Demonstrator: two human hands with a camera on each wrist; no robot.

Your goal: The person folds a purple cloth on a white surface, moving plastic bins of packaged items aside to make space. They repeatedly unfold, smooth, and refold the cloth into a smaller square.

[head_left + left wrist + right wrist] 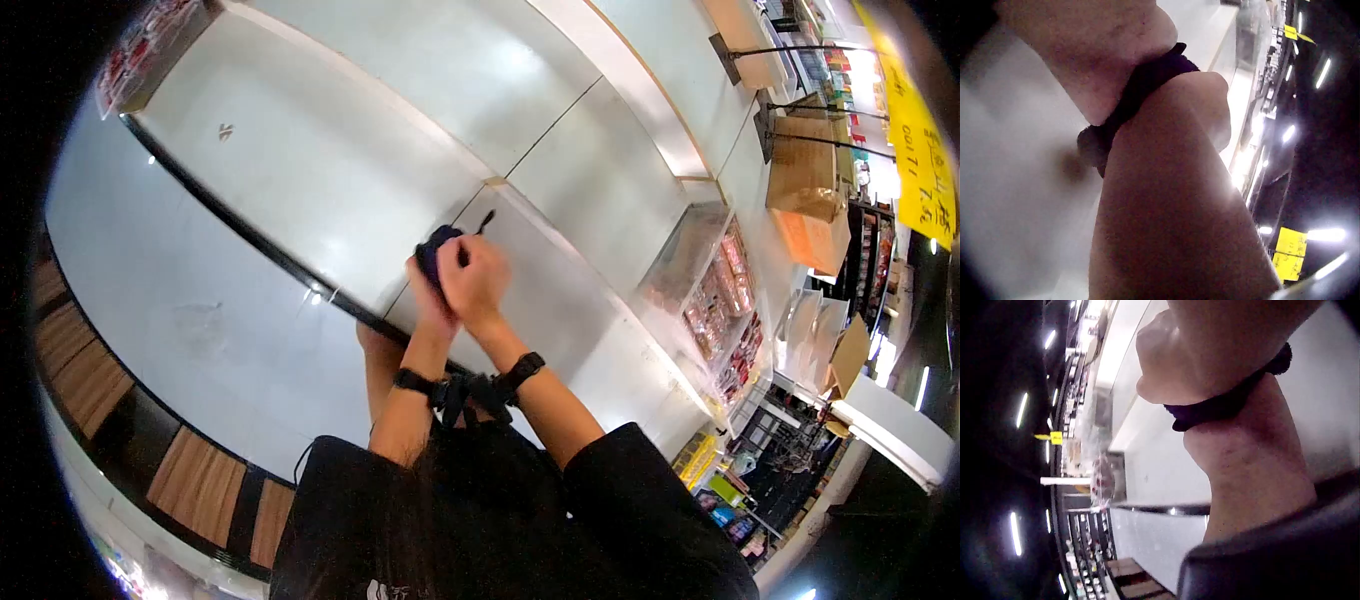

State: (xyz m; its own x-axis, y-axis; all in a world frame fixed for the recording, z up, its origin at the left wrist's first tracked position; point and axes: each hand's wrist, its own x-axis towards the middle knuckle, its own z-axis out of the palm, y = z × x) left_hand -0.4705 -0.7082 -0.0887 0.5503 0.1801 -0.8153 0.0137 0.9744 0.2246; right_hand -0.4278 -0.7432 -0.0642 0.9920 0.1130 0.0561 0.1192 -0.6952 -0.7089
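Both hands hold a bunched, dark navy cloth (437, 250) over a pale shelf surface in the head view. My left hand (428, 295) grips it from the left, and my right hand (478, 275) is curled over its right side, close against the left. In the left wrist view, the dark cloth (1147, 81) runs as a squeezed band between the two hands, with a fuzzy end poking out. The right wrist view shows the same cloth (1222, 407) pressed between them. Much of it is hidden inside the fingers.
A small dark strip (487, 221) shows just beyond the hands. Raised white ledges (560, 245) divide the shelf, and a black edge strip (250, 240) runs along its front. A clear bin (690, 250) with packaged goods stands right. A small brownish bit (226, 131) lies left.
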